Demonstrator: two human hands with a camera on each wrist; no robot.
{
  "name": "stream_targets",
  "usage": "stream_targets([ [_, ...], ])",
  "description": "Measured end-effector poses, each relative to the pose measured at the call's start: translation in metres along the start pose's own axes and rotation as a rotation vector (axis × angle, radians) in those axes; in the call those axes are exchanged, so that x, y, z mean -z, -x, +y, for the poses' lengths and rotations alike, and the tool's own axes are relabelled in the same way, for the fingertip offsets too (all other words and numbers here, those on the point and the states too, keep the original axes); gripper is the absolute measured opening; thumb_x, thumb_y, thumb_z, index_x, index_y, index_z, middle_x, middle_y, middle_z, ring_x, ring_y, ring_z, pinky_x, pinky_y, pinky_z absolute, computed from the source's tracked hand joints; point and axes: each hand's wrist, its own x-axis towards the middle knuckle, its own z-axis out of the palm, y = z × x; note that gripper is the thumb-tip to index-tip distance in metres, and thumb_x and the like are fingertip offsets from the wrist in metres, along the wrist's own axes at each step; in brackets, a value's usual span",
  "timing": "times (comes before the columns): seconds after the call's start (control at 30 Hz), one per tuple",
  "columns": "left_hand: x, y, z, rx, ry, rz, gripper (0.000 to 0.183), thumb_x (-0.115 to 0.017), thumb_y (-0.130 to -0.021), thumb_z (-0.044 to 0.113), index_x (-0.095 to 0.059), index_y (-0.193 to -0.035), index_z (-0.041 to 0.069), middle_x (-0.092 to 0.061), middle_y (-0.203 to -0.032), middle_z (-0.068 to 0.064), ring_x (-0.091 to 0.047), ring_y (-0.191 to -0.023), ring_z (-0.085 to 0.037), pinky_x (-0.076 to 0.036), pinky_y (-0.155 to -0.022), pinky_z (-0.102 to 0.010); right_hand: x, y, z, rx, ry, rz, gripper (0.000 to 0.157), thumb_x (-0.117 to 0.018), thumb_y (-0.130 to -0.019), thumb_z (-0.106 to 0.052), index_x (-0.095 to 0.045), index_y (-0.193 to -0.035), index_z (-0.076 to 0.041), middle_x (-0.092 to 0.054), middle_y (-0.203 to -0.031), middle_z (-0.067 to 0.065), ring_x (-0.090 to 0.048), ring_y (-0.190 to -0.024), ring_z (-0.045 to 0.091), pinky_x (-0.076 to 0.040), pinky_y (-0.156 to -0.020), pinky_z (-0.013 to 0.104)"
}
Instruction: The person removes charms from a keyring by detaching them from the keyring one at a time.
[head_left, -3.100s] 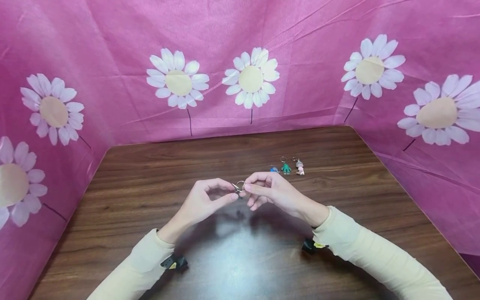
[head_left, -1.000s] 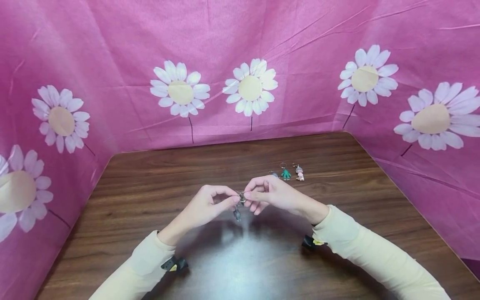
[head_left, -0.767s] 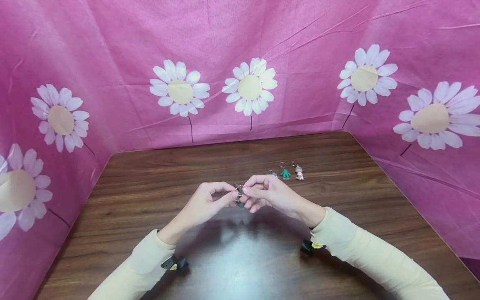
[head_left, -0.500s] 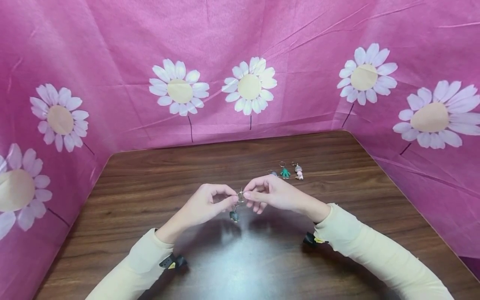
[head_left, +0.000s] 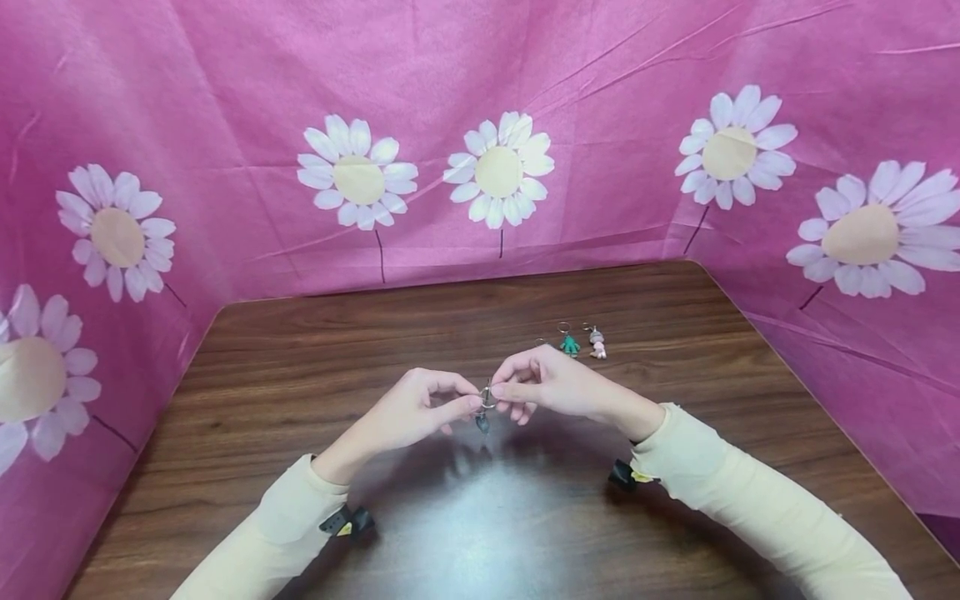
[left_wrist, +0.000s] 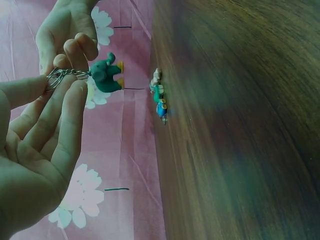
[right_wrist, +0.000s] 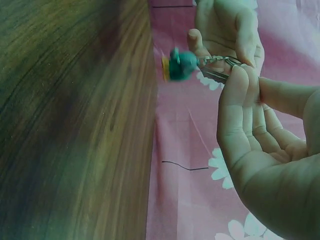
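In the head view, my left hand [head_left: 420, 408] and right hand [head_left: 551, 383] meet over the middle of the table, both pinching the metal split ring [head_left: 487, 399] of a keychain between thumb and fingers. From the ring a small elephant charm [head_left: 483, 424] dangles. The left wrist view shows the elephant [left_wrist: 105, 75] as green with yellow feet. In the right wrist view a short chain [right_wrist: 209, 60] joins the elephant [right_wrist: 182, 66] to the ring, and a flat metal piece [right_wrist: 214, 75], perhaps a key, lies beside the chain. Fingertips hide part of the ring.
Behind my right hand lie a green figure keychain [head_left: 570, 345] and a pink and grey figure keychain [head_left: 597, 343]. A blue keychain [left_wrist: 161, 109] beside them is mostly hidden in the head view. Pink flowered cloth [head_left: 427, 242] surrounds the wooden table [head_left: 300, 358].
Both hands stay close together, shifting slightly. The elephant, hardly visible about three seconds ago, hangs below the fingers and swings. The ring has turned between the fingertips.
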Motion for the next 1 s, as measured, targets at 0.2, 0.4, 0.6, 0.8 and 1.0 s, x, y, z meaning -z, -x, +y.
stream_targets([
  [0.2, -0.001, -0.001, -0.001, -0.003, 0.024, 0.038, 0.016, -0.066, -0.101, 0.020, -0.075, -0.108, 0.008, -0.076, -0.096, -0.005, -0.071, -0.091, -0.037, -0.061, -0.068, -0.050, -0.005, 0.000, 0.004, 0.010, -0.126, 0.053, 0.020, -0.066, -0.100, -0.012, -0.067, -0.108, 0.006, -0.070, -0.094, 0.025, -0.070, -0.072, 0.021, -0.062, -0.072, 0.047],
  [0.4, -0.001, -0.003, 0.001, -0.023, 0.025, 0.125, 0.018, -0.066, -0.101, 0.023, -0.074, -0.107, 0.008, -0.077, -0.096, -0.006, -0.074, -0.089, -0.027, -0.062, -0.069, -0.040, -0.012, -0.001, 0.010, -0.042, -0.413, 0.052, 0.011, -0.062, -0.102, -0.013, -0.066, -0.107, -0.004, -0.073, -0.098, 0.012, -0.069, -0.085, 0.016, -0.060, -0.069, 0.031],
  [0.6, -0.003, 0.000, 0.001, -0.006, 0.019, 0.111, 0.017, -0.066, -0.101, 0.022, -0.073, -0.106, 0.007, -0.076, -0.096, -0.004, -0.074, -0.089, -0.031, -0.062, -0.068, -0.041, -0.006, -0.001, 0.014, -0.081, -0.221, 0.051, 0.020, -0.066, -0.101, -0.019, -0.066, -0.112, -0.002, -0.071, -0.105, 0.018, -0.069, -0.089, 0.023, -0.062, -0.068, 0.040],
  [0.8, -0.002, 0.003, 0.002, 0.004, 0.002, 0.071, 0.015, -0.065, -0.101, 0.019, -0.073, -0.104, 0.007, -0.075, -0.092, -0.005, -0.073, -0.087, -0.036, -0.062, -0.068, -0.041, 0.003, 0.002, 0.012, -0.031, 0.103, 0.125, 0.029, -0.068, -0.100, -0.028, -0.067, -0.121, -0.008, -0.065, -0.121, 0.013, -0.062, -0.107, 0.028, -0.060, -0.078, 0.046],
  [1.0, -0.001, 0.000, 0.006, -0.013, -0.026, 0.053, 0.015, -0.066, -0.101, 0.020, -0.074, -0.104, 0.008, -0.074, -0.093, -0.006, -0.071, -0.086, -0.027, -0.061, -0.066, -0.039, 0.003, 0.003, 0.004, 0.046, 0.194, 0.059, 0.020, -0.068, -0.100, -0.025, -0.073, -0.114, -0.012, -0.072, -0.102, 0.003, -0.065, -0.095, 0.035, -0.059, -0.076, 0.047],
])
